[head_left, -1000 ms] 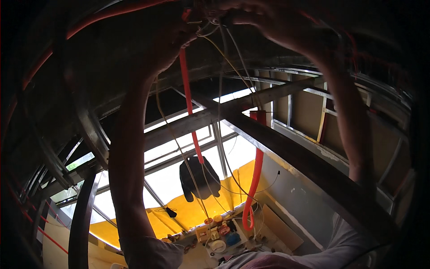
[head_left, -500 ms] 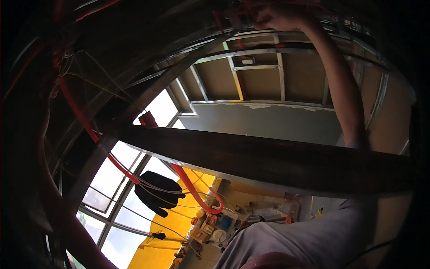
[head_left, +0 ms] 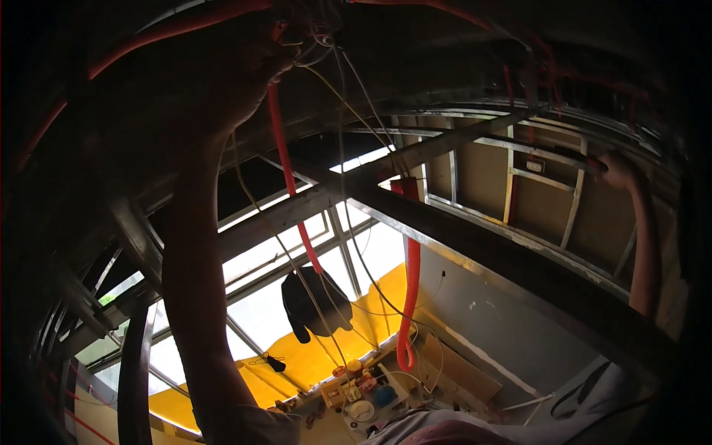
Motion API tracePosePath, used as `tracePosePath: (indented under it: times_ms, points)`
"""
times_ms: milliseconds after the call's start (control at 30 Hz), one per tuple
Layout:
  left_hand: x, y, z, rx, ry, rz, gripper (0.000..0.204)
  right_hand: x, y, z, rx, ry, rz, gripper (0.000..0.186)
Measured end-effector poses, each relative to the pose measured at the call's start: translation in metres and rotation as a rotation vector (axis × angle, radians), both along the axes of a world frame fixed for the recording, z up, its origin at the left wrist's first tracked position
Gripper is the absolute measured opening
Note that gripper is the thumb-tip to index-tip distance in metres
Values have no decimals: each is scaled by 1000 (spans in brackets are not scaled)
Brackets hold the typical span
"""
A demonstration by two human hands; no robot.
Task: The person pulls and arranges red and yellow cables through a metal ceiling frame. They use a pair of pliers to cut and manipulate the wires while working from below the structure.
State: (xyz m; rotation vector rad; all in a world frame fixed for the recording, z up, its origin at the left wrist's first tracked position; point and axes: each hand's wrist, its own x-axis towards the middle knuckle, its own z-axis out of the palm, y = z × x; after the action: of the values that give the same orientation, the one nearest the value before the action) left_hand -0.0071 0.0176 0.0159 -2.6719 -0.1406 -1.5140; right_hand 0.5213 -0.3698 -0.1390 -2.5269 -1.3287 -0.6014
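My left hand is raised overhead, fingers closed around the red corrugated conduit near the bundle of thin wires, apparently to steady it against the ceiling. My right hand reaches far right, gripping a metal ceiling rail for balance, I think; it is too dark to be sure.

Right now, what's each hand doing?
Left hand: up at the wire bundle; grip cannot be told.
Right hand: closed on a ceiling bar.
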Motion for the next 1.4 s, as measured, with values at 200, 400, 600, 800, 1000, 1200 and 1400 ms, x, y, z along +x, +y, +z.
tracePosePath:
  times_ms: [200,400,600,800,1000,1200,1400]
  points:
    - [-14,3,-1,20,-22,18,30,-16,6,-9,149,-101,16,21]
    - [-9,-2,0,55,-28,-18,31,-1,-1,19,639,-230,19,48]
    - [-13,1,2,-71,-10,-58,34,-130,63,45,909,723,809,48]
    - [-16,7,7,-162,21,-148,30,-223,141,62,546,1000,1246,35]
    - [-17,3,6,-219,5,-289,28,-297,198,64,713,660,1164,38]
    - [-17,6,6,-278,6,-308,24,-297,207,50,609,609,1039,43]
    - [-14,17,6,-329,21,-394,21,-352,209,59,482,919,1226,37]
